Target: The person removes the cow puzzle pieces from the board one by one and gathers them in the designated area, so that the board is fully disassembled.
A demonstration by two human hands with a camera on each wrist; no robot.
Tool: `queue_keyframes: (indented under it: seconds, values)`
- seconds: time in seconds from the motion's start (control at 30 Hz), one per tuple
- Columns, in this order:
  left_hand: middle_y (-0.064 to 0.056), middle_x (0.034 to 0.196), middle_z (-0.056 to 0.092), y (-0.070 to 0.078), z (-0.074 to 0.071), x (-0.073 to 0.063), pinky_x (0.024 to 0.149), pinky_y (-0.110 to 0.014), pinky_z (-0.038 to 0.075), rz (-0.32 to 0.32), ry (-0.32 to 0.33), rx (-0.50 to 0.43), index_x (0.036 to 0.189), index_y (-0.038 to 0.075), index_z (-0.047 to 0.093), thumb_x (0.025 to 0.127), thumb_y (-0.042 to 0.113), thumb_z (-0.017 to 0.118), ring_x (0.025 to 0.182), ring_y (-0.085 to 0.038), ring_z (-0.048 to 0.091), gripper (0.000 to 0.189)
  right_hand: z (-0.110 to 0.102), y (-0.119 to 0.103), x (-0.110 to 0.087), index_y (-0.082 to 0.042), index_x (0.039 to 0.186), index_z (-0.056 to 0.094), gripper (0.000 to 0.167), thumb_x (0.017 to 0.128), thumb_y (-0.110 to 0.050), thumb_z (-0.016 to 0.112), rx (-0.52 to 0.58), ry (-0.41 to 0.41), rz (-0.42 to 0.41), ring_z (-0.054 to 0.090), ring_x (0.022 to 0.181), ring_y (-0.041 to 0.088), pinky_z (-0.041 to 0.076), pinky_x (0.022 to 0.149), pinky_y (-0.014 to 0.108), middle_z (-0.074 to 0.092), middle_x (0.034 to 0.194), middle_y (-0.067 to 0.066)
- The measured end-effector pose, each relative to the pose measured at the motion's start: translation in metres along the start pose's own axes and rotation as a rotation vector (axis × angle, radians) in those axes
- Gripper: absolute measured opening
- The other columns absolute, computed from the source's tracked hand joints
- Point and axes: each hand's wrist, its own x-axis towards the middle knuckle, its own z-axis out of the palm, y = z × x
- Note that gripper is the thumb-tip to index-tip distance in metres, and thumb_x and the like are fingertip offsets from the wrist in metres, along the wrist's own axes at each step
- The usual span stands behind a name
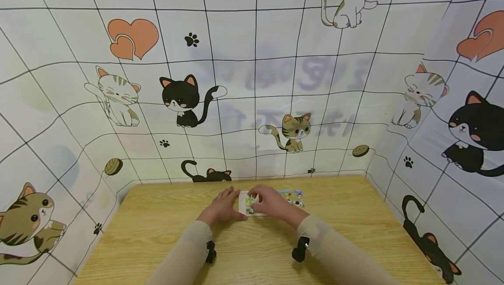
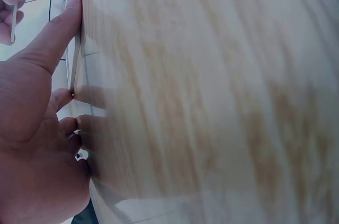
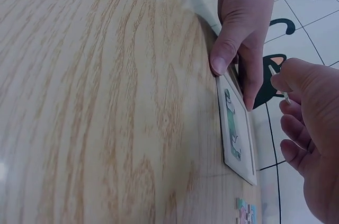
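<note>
A white-bordered puzzle board (image 1: 242, 206) with a partly seen green picture lies flat on the table. My left hand (image 1: 225, 206) is at its left end, thumb at the near corner and fingers at the far corner; the right wrist view shows these digits (image 3: 238, 49) fairly straight against the rim. Over the board, my right hand (image 1: 269, 202) pinches a thin, flat puzzle piece (image 3: 286, 97) between thumb and fingers. That piece appears edge-on in the left wrist view, as a pale strip (image 2: 14, 23). The right hand covers much of the board from above.
Several colourful jigsaw pieces (image 1: 294, 197) lie to the right of the board, partly behind my right hand. The wooden table (image 1: 165, 228) meets a cat-printed cloth wall (image 1: 244, 145) at its far edge, with more such cloth at both sides.
</note>
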Motion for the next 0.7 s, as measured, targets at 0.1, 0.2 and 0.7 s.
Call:
queue_keyframes:
  seconds: [0.1,0.2,0.7]
  values:
    - [-0.023,0.181,0.023,0.006,-0.004,-0.005,0.126,-0.077,0.021,-0.004,-0.004,0.01,0.171,0.01,0.042,0.086,0.063,0.091,0.164,-0.052,0.021,0.111,-0.002,0.0,-0.002,-0.002,0.139,0.072,0.04,0.101,-0.014,0.078,0.0,0.004,-0.002,0.063,0.095,0.019,0.054,0.079,0.033,0.069,0.118,0.001]
    - [-0.023,0.18,0.025,0.01,-0.007,-0.007,0.126,-0.076,0.023,-0.002,-0.001,0.027,0.17,0.009,0.043,0.087,0.059,0.092,0.163,-0.052,0.024,0.108,-0.004,0.001,-0.003,-0.003,0.137,0.072,0.038,0.102,-0.014,0.078,0.0,0.008,-0.008,0.062,0.095,0.02,0.054,0.079,0.033,0.068,0.115,0.002]
    - [-0.021,0.178,0.031,0.01,-0.006,-0.005,0.126,-0.074,0.026,0.004,0.014,0.131,0.17,0.012,0.044,0.087,0.067,0.088,0.162,-0.05,0.03,0.109,-0.012,0.003,-0.015,-0.012,0.136,0.072,0.033,0.104,-0.018,0.077,0.034,0.02,0.011,0.061,0.096,0.021,0.053,0.078,0.034,0.065,0.112,-0.004]
